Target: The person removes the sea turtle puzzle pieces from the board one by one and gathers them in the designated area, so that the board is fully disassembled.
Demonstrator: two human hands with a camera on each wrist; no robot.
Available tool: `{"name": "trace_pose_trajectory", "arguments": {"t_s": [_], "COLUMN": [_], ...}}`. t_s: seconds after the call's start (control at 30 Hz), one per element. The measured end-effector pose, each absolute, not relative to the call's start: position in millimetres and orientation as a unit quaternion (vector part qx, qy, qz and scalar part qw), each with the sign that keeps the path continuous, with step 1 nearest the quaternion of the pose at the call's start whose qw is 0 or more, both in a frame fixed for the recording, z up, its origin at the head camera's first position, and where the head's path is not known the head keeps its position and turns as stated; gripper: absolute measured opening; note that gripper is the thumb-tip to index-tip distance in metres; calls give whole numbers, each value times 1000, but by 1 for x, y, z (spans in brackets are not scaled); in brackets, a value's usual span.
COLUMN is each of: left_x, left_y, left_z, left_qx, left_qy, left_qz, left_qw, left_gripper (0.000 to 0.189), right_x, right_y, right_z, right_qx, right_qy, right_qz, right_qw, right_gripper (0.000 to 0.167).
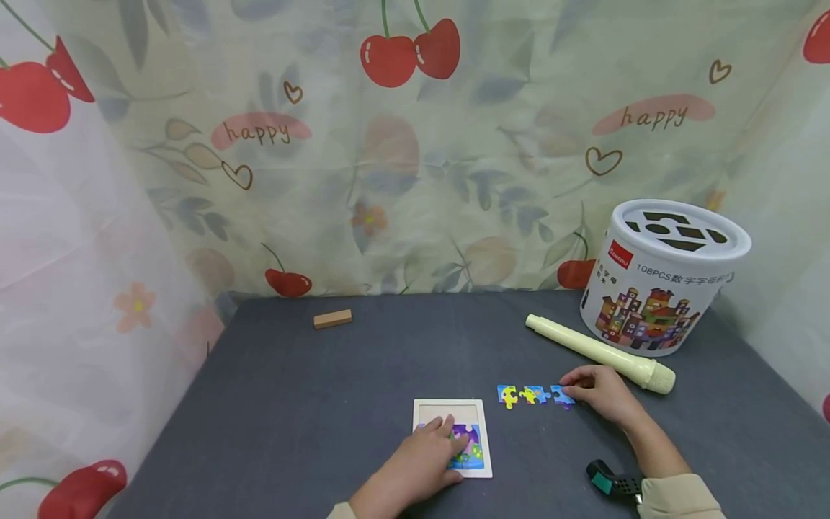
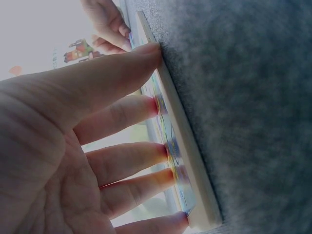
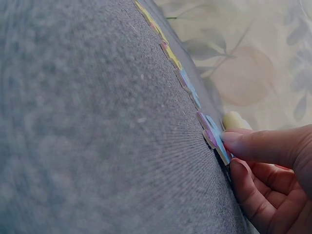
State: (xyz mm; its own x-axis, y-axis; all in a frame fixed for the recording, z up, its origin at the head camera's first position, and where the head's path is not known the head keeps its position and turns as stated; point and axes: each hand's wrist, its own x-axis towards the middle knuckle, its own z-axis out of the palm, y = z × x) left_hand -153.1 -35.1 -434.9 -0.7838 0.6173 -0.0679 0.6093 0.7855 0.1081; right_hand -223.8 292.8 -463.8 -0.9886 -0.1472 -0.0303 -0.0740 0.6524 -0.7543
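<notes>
1 right grip [image 1: 601, 393], narrow, pinching puzzle piece [image 3: 212, 133]

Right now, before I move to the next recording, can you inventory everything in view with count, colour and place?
puzzle tray: one, whitish, front centre of the table
jigsaw section: count hidden by the hand, purple, blue and green, inside the tray
loose jigsaw pieces: three, mainly blue and yellow, in a row right of the tray
toy microphone: one, pale yellow, before the bucket
block bucket: one, white with printed buildings, back right
wooden block: one, brown, back left
table: one, dark grey, under everything
cherry-print cloth: pale, count unclear, behind and beside the table
strapped device: one, black and teal, by the right cuff
sleeves: two, beige, bottom edge
left hand: one, touching tray and jigsaw
right hand: one, pinching the rightmost loose piece
</notes>
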Motion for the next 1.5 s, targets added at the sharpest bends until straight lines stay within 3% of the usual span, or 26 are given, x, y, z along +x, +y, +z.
{"name": "trace_pose_trajectory", "arguments": {"t_s": [0.9, 1.37, 1.5], "left_x": [-154, -161, -167], "left_y": [-34, -48, -57], "left_z": [-438, -428, -424], "left_qx": [329, 331, 297], "left_qy": [943, 935, 940], "left_qz": [37, 106, 125], "left_qw": [35, 74, 112], "left_gripper": [48, 49, 56], "right_x": [-221, -221, -223], "right_y": [290, 278, 264], "right_z": [-460, -450, -444], "right_qx": [-49, -57, -86], "right_qy": [926, 913, 906], "right_qz": [-373, -402, -413], "right_qw": [26, 26, 29], "right_gripper": [14, 21, 20]}}
